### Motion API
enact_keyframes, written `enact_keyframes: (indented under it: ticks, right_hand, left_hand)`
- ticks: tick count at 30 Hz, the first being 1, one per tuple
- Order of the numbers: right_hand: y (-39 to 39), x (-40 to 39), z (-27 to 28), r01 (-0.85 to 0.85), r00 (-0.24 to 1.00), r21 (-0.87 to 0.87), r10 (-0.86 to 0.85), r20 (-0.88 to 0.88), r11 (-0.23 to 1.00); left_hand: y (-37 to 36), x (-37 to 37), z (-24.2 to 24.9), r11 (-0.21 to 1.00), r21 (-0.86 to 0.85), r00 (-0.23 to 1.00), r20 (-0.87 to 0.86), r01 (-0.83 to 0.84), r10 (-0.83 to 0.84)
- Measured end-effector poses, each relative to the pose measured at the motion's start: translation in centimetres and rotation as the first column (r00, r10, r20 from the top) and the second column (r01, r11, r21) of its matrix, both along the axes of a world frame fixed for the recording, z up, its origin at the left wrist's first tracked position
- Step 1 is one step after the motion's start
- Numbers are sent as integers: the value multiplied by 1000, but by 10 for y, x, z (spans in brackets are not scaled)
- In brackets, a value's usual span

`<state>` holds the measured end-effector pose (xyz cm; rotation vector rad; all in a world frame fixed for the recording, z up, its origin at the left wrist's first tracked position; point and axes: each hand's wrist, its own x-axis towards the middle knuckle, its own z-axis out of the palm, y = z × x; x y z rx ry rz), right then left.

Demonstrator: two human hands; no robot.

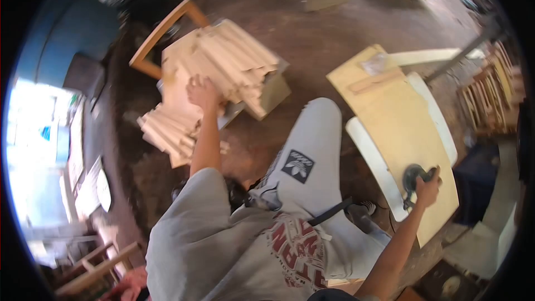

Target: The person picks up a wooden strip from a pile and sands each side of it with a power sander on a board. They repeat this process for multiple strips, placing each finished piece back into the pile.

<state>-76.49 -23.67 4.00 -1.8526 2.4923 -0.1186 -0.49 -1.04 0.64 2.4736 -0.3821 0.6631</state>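
Observation:
My left hand [202, 92] reaches over a board that carries light wooden strips, its fingers apart and somewhat blurred. One pile of wooden strips [234, 50] lies just beyond it, and a second pile of strips [170, 131] lies on the nearer side. Whether the fingertips touch the wood is hard to see. On the other side, my right hand [428, 188] is closed around a dark green, round-headed sander [412, 177]. The sander rests on a pale plywood board [398, 128], toward its near end. A thin wooden strip [379, 82] lies at the board's far end.
Beneath the plywood is a white plastic seat or stool [370, 156]. A wooden chair frame [161, 36] stands behind the strips. Stacked wood pieces [493, 92] are at the right. A clear plastic bag [374, 64] sits on the plywood. My knee [320, 114] is between both work surfaces.

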Motion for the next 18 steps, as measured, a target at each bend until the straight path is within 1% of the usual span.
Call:
enact_keyframes:
  ticks: [1,2,3,4,5,6,7,9,12,13,15,18]
  right_hand:
    - [0,-2,-2,-17,1000,-27,17,4,1000]
    - [1,0,0,-16,1000,-39,16,-3,999]
    - [1,3,0,2,1000,-49,-3,-28,999]
    - [2,10,9,6,1000,-42,-7,-28,999]
    - [1,8,6,-5,1000,-55,4,-23,998]
    - [1,10,9,-7,1000,-55,6,-22,998]
    - [2,14,12,-7,1000,-57,6,-19,998]
    - [1,18,16,-4,1000,-44,4,2,999]
    - [7,18,16,5,1000,-47,-4,14,999]
    - [7,17,19,3,1000,-54,-2,15,999]
    - [8,18,26,19,1000,-65,-18,12,998]
    - [12,15,26,36,999,-50,-34,41,998]
  left_hand:
    - [-33,-19,4,999,2,982,187,34,-34]
    - [-73,-42,7,952,-152,964,24,265,-265]
    - [-110,-71,12,840,-324,867,-103,434,-488]
    - [-143,-104,24,685,-500,709,-183,529,-681]
    - [-183,-157,47,573,-485,565,-181,661,-805]
    - [-216,-195,53,455,-350,454,-90,819,-886]
    - [-251,-227,47,359,-238,338,-125,903,-933]
    - [-311,-284,13,267,-24,244,-337,963,-909]
    - [-356,-344,-39,304,177,349,-579,936,-737]
    - [-362,-357,-51,269,251,365,-539,930,-759]
    - [-349,-377,-72,212,401,396,-462,891,-793]
    - [-308,-406,-76,141,483,329,-331,864,-885]
